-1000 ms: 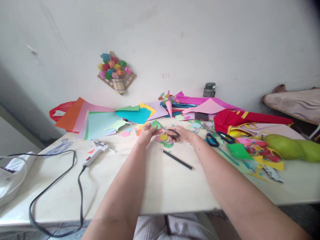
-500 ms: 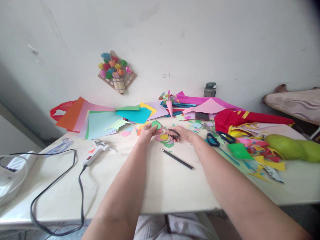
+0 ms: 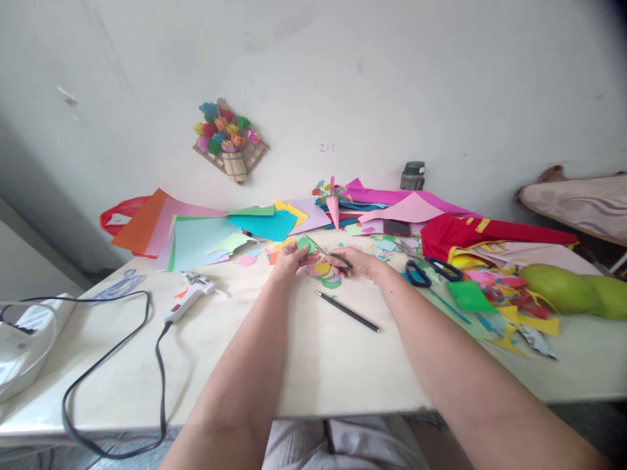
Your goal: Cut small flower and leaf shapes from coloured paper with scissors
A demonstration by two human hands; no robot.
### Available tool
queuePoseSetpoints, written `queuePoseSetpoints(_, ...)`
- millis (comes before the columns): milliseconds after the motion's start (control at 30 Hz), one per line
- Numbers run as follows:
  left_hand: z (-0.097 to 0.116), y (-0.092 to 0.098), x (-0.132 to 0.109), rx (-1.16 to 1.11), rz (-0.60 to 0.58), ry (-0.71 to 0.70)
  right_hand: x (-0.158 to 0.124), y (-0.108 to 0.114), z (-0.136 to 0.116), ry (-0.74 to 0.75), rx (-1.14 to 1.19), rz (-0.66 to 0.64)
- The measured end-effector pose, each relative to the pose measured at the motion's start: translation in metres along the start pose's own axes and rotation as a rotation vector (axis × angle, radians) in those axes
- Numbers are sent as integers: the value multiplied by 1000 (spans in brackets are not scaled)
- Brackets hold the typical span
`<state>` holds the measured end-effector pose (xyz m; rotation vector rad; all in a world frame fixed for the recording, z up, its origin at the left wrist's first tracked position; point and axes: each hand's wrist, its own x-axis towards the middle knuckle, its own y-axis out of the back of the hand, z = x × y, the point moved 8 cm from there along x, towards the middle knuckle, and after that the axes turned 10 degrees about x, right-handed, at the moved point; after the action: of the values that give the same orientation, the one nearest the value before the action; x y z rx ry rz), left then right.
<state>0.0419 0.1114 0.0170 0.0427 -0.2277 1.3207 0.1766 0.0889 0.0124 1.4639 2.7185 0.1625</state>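
Between the fingers of my left hand (image 3: 290,261) is a green paper circle (image 3: 307,245), held a little above the table. My right hand (image 3: 360,263) grips dark-handled scissors (image 3: 341,261), whose blades point up and left beside the green circle's right edge. Whether the blades bite into the paper I cannot tell. Under my hands lie several cut paper circles (image 3: 323,269) in yellow, pink and green. A black pen (image 3: 347,311) rests on the table just in front of them.
On the left are a white glue gun (image 3: 191,299), its black cord and a power strip (image 3: 34,346). Coloured paper sheets (image 3: 206,241) lie along the back. At right are blue-handled scissors (image 3: 418,274), paper scraps (image 3: 470,297) and a green fruit (image 3: 563,287). A pink paper cone (image 3: 333,211) stands behind my hands.
The view has shifted very slightly. Both hands keep almost the same place, with the green circle and the scissors still held.
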Motion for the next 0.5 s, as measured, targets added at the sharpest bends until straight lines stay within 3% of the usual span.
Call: queuePoseSetpoints(500, 0, -1, 0, -2, -18, -4, -4, -4, -7, -13, -80, 17)
